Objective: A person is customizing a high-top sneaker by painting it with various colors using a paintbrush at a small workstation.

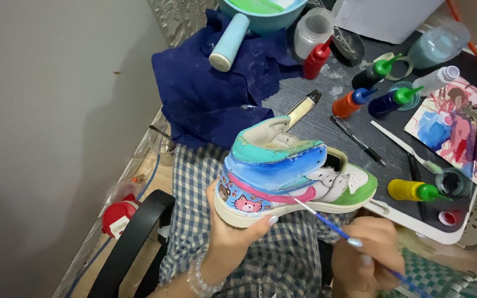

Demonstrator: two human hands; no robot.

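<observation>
A painted sneaker (291, 174) held over the lap, a fine brush (327, 222) touching its side.

The left hand (233, 232) is cupped under the heel end of the sneaker, fingers wrapped up around the sole, holding it on its side above the checked fabric on the person's lap, just in front of the tabletop (415, 221). The right hand (368, 254) is closed around a thin blue-handled brush, whose tip meets the pink stripe near the shoe's middle. A pink cat face shows on the heel. On the tabletop beyond lie squeeze bottles of paint, among them a yellow one (415, 191) and a red one (317, 58), a paint-smeared sheet (459, 129), and a dark blue cloth (216, 94) to the left.
</observation>
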